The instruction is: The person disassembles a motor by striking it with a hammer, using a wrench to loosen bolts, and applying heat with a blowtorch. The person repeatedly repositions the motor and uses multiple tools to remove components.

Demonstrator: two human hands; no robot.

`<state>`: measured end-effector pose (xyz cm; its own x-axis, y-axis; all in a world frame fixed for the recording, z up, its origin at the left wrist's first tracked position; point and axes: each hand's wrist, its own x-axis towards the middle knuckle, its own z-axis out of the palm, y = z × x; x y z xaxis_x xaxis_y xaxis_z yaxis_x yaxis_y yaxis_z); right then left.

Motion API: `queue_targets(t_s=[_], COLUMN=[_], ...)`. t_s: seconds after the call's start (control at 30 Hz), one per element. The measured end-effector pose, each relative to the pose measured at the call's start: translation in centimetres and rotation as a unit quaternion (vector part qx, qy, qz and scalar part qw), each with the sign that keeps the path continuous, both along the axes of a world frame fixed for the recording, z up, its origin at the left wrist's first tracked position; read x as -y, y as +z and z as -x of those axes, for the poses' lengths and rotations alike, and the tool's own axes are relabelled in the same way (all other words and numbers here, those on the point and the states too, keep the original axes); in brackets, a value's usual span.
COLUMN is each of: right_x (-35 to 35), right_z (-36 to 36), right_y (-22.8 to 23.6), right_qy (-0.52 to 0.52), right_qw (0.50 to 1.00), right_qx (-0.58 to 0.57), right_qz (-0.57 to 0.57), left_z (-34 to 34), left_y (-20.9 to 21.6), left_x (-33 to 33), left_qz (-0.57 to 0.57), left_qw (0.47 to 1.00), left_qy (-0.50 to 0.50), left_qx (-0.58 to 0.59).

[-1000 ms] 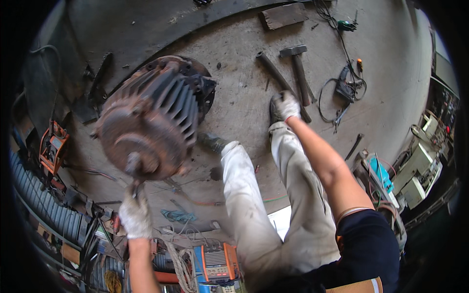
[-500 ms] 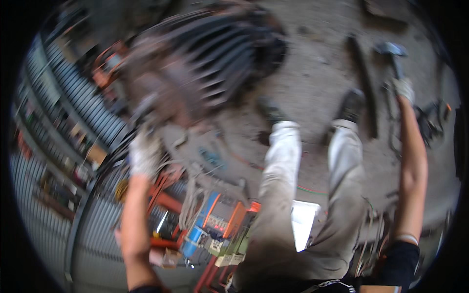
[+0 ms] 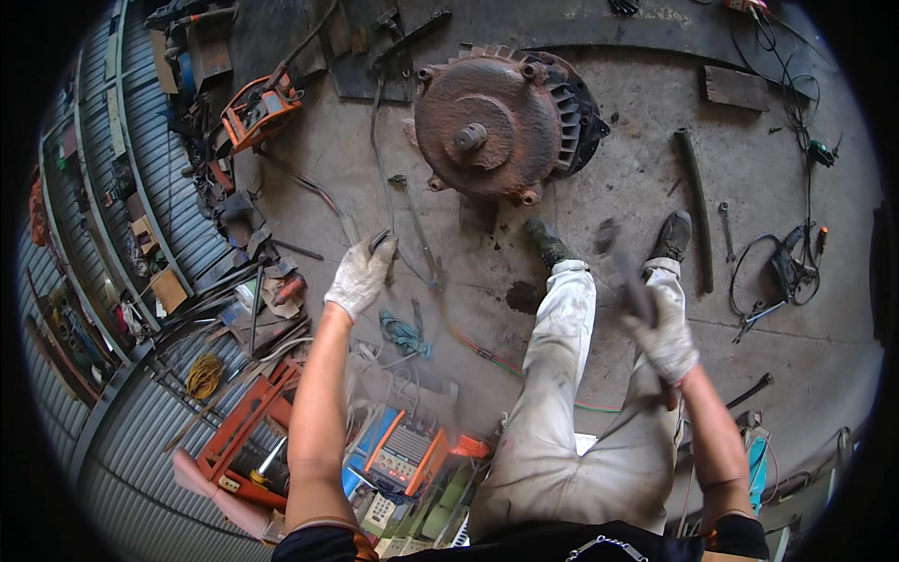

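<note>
Probably head-heavy, rigid; hammer [image 3: 635,288] suited a low handle grip. Right hand [image 3: 667,342] wrapped it, fingers closed; left hand [image 3: 360,278] curled around a dark metal piece [image 3: 380,241].

The concrete floor [image 3: 618,155] bears a rusty electric motor [image 3: 510,131] beyond the left hand [image 3: 361,276]. A pipe [image 3: 695,211] and wrench [image 3: 728,232] lie beyond the right hand [image 3: 667,345].

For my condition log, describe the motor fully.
The motor looks like heavily rusted metal: a round, stepped brown end face with a short shaft at its centre, lugs around the rim, and fins along the visible side. Its shaft end faces the camera. It sits on the floor, beyond the left boot. Neither the left hand nor right hand touches it.
</note>
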<state>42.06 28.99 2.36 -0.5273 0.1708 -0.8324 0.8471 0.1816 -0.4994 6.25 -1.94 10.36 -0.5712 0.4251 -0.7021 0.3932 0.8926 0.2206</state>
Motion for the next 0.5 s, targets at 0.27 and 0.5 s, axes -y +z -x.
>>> queue_targets(t_s=[0.27,0.5], right_x=[9.4,9.4], right_z=[10.4,10.2], right_y=[7.3,6.7], right_qy=[-0.02,0.004], right_qw=[0.977,0.982], right_qx=[-0.125,-0.067], right_qz=[0.173,0.179], left_z=[-0.7,0.4], left_y=[-2.0,-4.5], left_x=[-2.8,-4.8], left_qz=[-0.114,-0.107], left_qw=[0.989,0.992], left_qy=[0.076,0.061], left_qx=[-0.049,-0.027])
